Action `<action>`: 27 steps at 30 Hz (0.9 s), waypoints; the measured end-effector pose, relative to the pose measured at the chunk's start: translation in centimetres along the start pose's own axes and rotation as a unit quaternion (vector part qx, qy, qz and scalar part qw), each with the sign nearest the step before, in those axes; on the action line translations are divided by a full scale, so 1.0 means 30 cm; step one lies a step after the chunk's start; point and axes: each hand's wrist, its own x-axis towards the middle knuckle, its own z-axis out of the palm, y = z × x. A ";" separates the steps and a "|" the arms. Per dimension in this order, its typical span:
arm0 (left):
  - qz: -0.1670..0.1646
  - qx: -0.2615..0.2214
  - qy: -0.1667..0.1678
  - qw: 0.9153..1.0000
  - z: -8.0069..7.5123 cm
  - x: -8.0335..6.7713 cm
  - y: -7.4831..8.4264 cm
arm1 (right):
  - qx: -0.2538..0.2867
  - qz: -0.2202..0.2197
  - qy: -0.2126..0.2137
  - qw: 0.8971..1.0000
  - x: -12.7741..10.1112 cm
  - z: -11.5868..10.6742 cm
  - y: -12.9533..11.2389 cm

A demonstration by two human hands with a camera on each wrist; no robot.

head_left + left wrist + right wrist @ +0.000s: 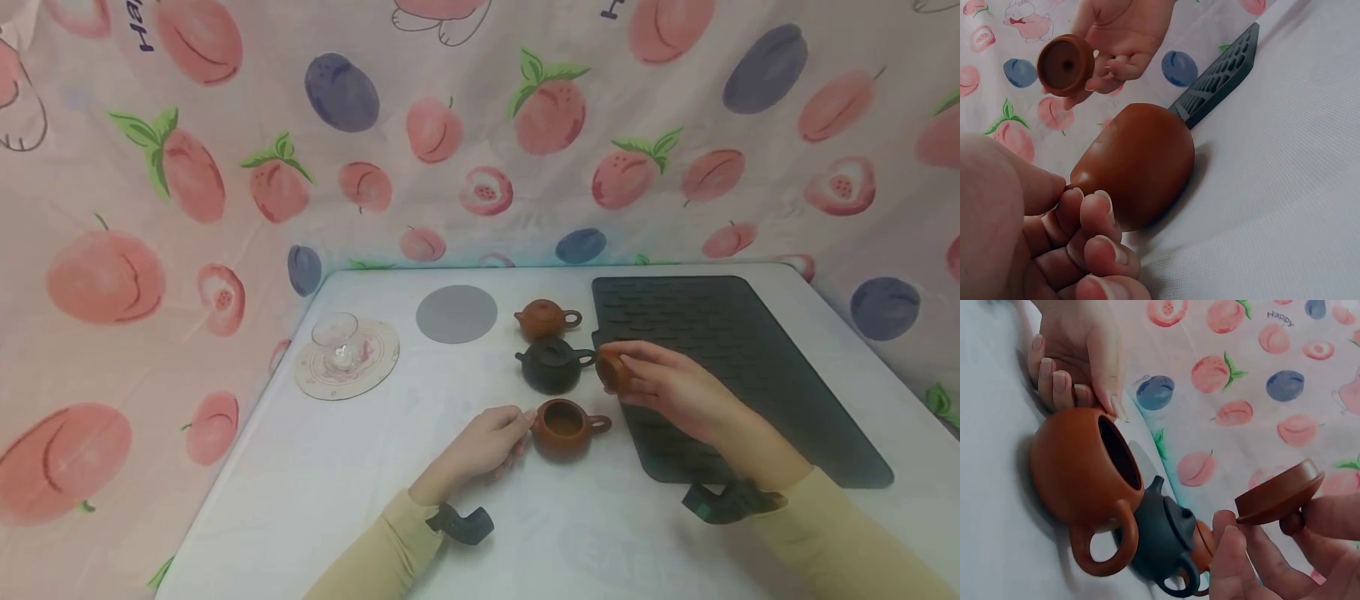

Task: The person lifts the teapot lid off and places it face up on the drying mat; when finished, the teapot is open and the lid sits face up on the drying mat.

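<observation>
Left hand [487, 442] pinches the open brown teapot [564, 427] at its 9 o'clock side. Right hand [667, 387] pinches the lid [613, 372], held off the tabletop [315, 475].

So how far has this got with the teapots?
The lid is off the near brown pot, which stands open on the table. The right hand holds that lid above the mat; the left hand steadies the pot at its spout. The black pot and the far brown pot still have their lids on.
</observation>
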 end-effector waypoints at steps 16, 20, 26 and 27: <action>0.000 0.002 -0.003 1.000 -0.002 -0.009 0.000 | 0.128 0.029 0.012 0.991 -0.031 -0.037 0.019; 0.001 0.000 -0.002 1.000 -0.001 -0.010 0.002 | 0.139 0.028 0.011 0.990 -0.038 -0.040 0.015; -0.002 0.002 0.000 1.000 0.000 -0.008 0.005 | 0.137 0.023 0.007 0.990 -0.038 -0.048 0.008; -0.002 0.002 0.000 1.000 0.000 -0.008 0.006 | 0.129 0.021 0.006 0.991 -0.037 -0.050 0.006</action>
